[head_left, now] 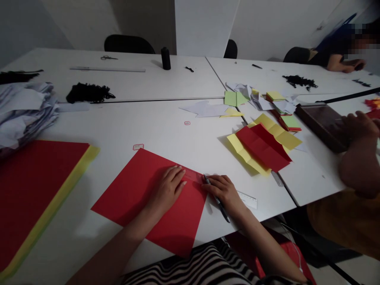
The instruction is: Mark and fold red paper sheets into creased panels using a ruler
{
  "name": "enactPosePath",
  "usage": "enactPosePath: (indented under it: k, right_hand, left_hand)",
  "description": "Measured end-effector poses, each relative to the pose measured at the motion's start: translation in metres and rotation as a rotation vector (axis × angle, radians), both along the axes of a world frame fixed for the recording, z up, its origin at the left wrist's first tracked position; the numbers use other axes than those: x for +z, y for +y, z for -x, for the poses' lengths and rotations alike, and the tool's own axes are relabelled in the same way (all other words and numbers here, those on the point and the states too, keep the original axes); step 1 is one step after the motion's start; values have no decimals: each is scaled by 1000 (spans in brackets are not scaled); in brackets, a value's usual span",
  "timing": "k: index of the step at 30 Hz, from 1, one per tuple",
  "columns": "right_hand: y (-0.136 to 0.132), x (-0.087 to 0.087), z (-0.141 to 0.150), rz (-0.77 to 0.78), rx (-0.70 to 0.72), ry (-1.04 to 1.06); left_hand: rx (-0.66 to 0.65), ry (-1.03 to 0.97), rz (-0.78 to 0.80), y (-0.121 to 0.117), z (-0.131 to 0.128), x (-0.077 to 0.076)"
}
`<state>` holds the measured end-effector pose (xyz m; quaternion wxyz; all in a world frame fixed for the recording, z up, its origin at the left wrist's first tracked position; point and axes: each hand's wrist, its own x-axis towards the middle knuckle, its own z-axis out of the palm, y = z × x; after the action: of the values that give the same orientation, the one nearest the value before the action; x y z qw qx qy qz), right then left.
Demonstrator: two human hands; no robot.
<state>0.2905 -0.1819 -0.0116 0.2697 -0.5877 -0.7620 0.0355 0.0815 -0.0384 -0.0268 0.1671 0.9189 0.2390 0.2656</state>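
A red paper sheet [139, 190] lies on the white table [124, 126] in front of me. My left hand [168, 188] rests flat on it, fingers stretched out and pressing a clear ruler [247, 199] that runs across the sheet's right corner. My right hand [222, 190] is closed round a dark pen [218, 202], its tip at the ruler's edge near the sheet's corner.
A stack of red and yellow sheets [35, 190] lies at the left, crumpled white papers [23, 111] behind it. Folded red and yellow papers [263, 146] sit to the right. A co-worker's arm [359, 154] reaches to a dark box [320, 122]. Black thread [87, 93] and a spool [165, 58] lie farther back.
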Motion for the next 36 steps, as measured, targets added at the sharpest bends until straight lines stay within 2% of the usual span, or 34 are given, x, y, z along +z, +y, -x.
enactPosePath:
  k: [25,30,36]
  right_hand:
    - [1,2,1,22,-15,22]
    - [9,13,-8,-19,-85,275]
    - [41,24,-23,243,-164,681]
  left_hand:
    - [-39,1,-30,1,-2,4]
    - [-47,-27,-43,3,-2,2]
    - [-52,-25,-49,4,-2,3]
